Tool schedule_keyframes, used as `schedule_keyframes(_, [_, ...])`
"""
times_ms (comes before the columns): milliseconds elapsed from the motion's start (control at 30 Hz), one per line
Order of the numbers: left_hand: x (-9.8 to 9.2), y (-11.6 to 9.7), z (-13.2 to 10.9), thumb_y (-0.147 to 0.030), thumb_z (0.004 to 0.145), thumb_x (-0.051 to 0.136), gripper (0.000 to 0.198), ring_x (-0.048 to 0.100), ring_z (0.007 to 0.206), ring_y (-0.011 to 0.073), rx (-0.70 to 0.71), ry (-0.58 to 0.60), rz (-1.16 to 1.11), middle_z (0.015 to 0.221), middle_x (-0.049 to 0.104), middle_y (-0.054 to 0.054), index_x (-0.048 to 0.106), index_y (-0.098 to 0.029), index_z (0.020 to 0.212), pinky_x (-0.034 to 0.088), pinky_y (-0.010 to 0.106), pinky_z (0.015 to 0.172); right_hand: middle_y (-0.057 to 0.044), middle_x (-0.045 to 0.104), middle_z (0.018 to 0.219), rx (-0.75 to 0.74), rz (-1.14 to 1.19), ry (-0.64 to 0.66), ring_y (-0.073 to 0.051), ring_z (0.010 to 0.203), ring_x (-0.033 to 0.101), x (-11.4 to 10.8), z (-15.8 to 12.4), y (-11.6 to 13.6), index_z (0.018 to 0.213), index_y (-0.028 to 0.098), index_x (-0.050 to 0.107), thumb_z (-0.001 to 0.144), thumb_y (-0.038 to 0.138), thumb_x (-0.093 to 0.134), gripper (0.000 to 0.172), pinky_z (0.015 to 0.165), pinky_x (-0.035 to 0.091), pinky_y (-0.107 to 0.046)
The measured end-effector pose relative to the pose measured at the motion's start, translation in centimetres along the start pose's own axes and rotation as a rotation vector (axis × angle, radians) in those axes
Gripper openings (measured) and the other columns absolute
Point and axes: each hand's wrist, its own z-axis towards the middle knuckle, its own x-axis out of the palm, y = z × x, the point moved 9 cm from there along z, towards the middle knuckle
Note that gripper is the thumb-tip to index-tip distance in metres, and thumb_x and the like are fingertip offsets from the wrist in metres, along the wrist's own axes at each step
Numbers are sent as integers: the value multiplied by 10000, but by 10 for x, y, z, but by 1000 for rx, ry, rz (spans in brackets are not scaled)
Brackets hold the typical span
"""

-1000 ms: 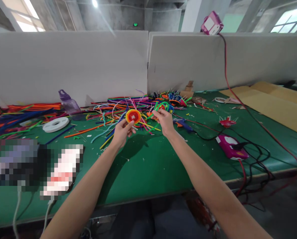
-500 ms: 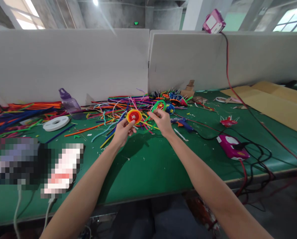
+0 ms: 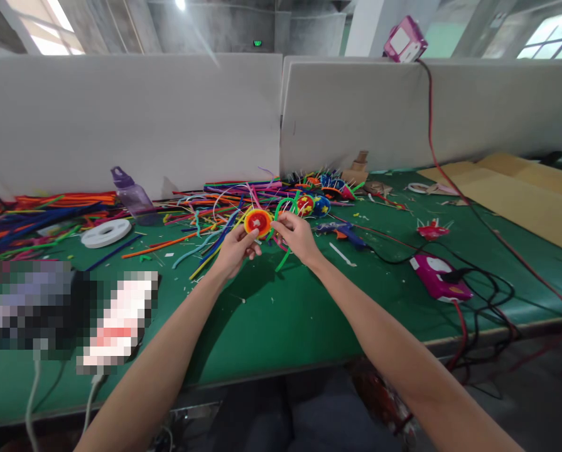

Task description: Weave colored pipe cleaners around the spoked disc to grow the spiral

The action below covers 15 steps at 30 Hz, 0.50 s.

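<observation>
My left hand (image 3: 237,251) is closed round the lower left edge of a round red piece (image 3: 258,223) with a fuzzy orange-yellow rim and a pale blob at its middle. Thumb and fingers of my right hand (image 3: 296,235) pinch a green pipe cleaner (image 3: 283,260) at the right edge of that piece. The green strand loops up above the fingers and hangs down below them; whether it touches the rim I cannot tell. Behind my right hand lie a red ball with yellow stars (image 3: 304,204) and a blue one (image 3: 321,206).
Loose pipe cleaners (image 3: 205,237) heap along the white partition (image 3: 167,119). A purple bottle (image 3: 134,198) and white tape roll (image 3: 106,233) stand left. To the right lie a blue glue gun (image 3: 349,235), a magenta power socket (image 3: 438,277) with cables, and brown cardboard (image 3: 520,194).
My right hand has moved slightly left and down, bringing the green pipe cleaner to the red piece's edge. The left hand has shifted a little to the right with the piece.
</observation>
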Motion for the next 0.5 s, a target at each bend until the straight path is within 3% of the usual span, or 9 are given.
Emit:
schedule_keyframes(100, [-5,1,1,-341,724,757,292,600,470,95,28,-55,67,655,560,-36,567,-152,840,360,187,378,44,533,509,-3,-29,-12,-130,440,494,1,-1,1,694,235,503,797,554,634,360,497,398,-283])
schedule_keyframes(200, [-18,-4,-1,-289,750,726,248,622,490,104,89,-227,197,771,605,-17,544,-172,871,384,204,392,47,512,503,-32,-72,-57,-122,446,471,-2,-3,1,692,233,503,817,528,619,341,505,392,-279])
schedule_keyframes(300, [-27,-14,-9,-299,764,718,233,535,403,87,153,-370,385,660,582,-49,512,-198,805,339,211,377,39,514,527,-64,-109,-103,-122,477,469,-5,-5,1,696,228,505,838,496,600,318,521,388,-275])
schedule_keyframes(400, [-20,-16,-11,-371,811,668,246,470,377,94,166,-314,531,485,504,-59,553,-195,685,329,221,407,30,532,558,-80,-113,-145,-128,515,493,-7,-6,0,711,225,514,843,471,599,291,545,403,-274])
schedule_keyframes(500, [-13,-16,-10,-380,809,668,265,566,532,128,204,-262,575,544,609,-4,653,-178,639,402,221,511,24,547,589,-76,-97,-190,-139,549,530,-10,-7,0,734,229,518,841,475,596,280,571,433,-279])
